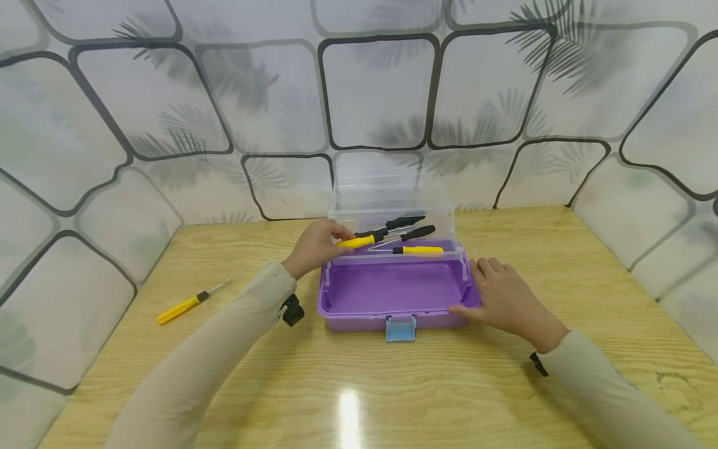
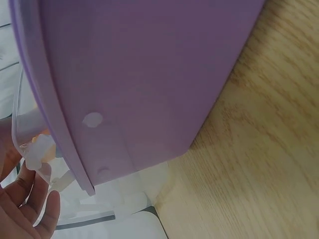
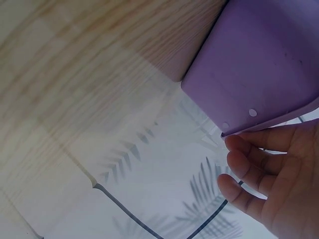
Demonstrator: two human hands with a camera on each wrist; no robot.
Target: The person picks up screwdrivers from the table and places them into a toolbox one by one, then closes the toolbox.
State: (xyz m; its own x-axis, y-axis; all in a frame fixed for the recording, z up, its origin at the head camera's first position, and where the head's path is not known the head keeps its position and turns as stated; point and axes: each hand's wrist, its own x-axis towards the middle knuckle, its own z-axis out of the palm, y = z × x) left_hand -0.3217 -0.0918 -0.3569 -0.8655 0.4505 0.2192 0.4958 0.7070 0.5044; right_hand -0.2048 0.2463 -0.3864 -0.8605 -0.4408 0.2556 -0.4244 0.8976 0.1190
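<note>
A purple toolbox (image 1: 364, 322) stands on the table with its clear lid (image 1: 392, 187) raised and a clear upper tray (image 1: 387, 258) at the back. My left hand (image 1: 318, 245) pinches the yellow handle of a screwdriver (image 1: 363, 241) over the tray's left end. In the left wrist view, the tray and box wall mostly hide that screwdriver. Beside it in the tray lie another yellow screwdriver (image 1: 421, 250) and black-handled screwdrivers (image 1: 417, 232). My right hand (image 1: 502, 299) holds the toolbox's right side, thumb on the front rim and fingertips along the side rim.
Another yellow screwdriver (image 1: 182, 308) lies on the wooden table (image 1: 280, 386), left of the box. A blue latch (image 1: 401, 329) hangs down at the box's front. Patterned wall covering (image 1: 381, 93) encloses the table at the back and sides.
</note>
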